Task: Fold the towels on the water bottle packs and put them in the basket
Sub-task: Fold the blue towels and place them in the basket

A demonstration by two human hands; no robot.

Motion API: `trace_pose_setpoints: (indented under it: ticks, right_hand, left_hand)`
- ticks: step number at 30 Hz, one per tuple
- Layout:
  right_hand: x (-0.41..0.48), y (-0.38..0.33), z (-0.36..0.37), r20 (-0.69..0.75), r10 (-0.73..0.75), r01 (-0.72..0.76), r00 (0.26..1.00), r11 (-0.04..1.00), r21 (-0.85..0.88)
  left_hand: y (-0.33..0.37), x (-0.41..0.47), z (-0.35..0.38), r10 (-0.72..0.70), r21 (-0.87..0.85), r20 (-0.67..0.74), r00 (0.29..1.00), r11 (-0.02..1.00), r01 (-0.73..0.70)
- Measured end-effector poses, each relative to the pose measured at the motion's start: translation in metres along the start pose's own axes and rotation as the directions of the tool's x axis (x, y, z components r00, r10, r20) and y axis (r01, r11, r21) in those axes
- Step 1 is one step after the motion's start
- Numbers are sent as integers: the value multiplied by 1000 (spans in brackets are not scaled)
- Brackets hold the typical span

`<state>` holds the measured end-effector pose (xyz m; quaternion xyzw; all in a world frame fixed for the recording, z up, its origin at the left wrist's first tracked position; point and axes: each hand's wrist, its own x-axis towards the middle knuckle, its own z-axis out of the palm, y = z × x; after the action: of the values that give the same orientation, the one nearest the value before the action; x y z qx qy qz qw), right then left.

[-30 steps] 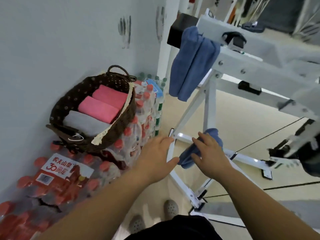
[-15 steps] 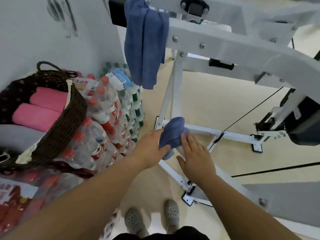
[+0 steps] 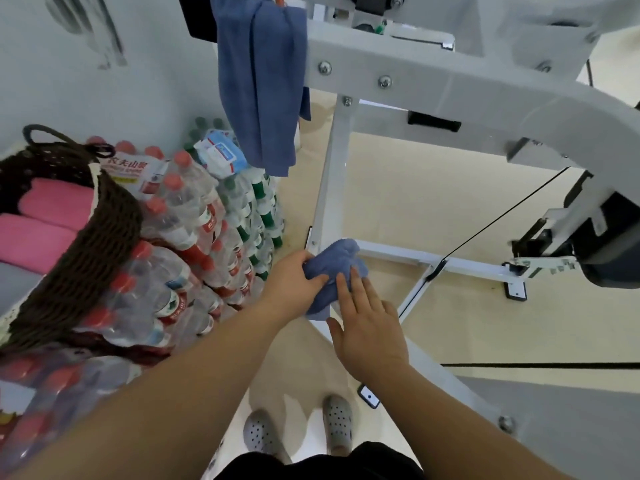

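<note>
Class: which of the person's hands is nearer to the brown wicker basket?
Left. The left hand grips the bunched blue towel on the side towards the wicker basket; the right hand rests on that towel's far side, farther from the basket.

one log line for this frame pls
stage: gathering towel | left hand: grips bunched blue towel | right hand: flat, touching towel | basket: pink towels inside | second blue towel: draped over white frame
</note>
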<state>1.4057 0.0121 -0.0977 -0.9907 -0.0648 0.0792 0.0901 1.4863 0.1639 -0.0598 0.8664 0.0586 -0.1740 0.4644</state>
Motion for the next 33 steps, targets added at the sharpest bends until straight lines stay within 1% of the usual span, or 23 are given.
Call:
trace_pose_setpoints:
  ticks: [8,10,11,13,15,16,18,20,22,25,27,28,30,31,33]
  right_hand:
    - [-6,3,-9,-101,-68,73,993,996,48]
    - [-9,6,-9,-162,-128,139,979,988,62]
    - [-11,7,-9,-210,-179,197,961,978,69]
    - [-13,4,-11,-332,-305,348,893,934,77]
    - [-14,-8,-13,-464,-415,497,782,865,63]
    - [-13,-16,-14,-514,-453,558,729,827,62]
    - [-11,-33,-19,-556,-509,662,657,742,102]
    - [-13,-54,-27,-545,-570,744,615,649,160]
    - [-22,-78,-37,-498,-635,790,590,581,195]
    - [-45,-120,-53,-327,-729,798,601,523,301]
    - [-65,-147,-60,-185,-775,769,604,507,389]
    - [-76,-161,-61,-135,-798,762,587,489,425]
    - [-97,-191,-64,-98,-845,779,526,433,454]
    - [-108,-204,-63,-88,-864,792,496,409,453]
    - [-129,-229,-57,-69,-883,807,464,389,445]
  left_hand:
    - [-9,-54,-19,87,94,-54,995,992,-81]
    - [-13,-74,-29,67,64,-48,997,996,-64]
    - [-15,-85,-34,51,36,-35,998,998,-50]
    - [-19,-107,-43,29,-27,-29,999,999,-30]
    - [-21,-132,-52,31,-99,-57,998,994,-37]
    - [-21,-146,-56,29,-128,-86,996,991,-40]
    - [-25,-175,-68,-12,-206,-160,987,978,-22]
    - [-35,-204,-79,-72,-258,-241,968,966,8]
    - [-51,-235,-89,-138,-272,-316,939,961,50]
    - [-80,-279,-97,-237,-266,-409,881,955,133]
    - [-99,-307,-96,-286,-223,-405,868,952,210]
    - [-106,-320,-94,-304,-200,-390,869,949,242]
    - [-121,-342,-91,-308,-177,-396,865,950,257]
    - [-128,-352,-87,-291,-174,-428,856,956,238]
    - [-135,-375,-83,-238,-149,-556,797,971,186]
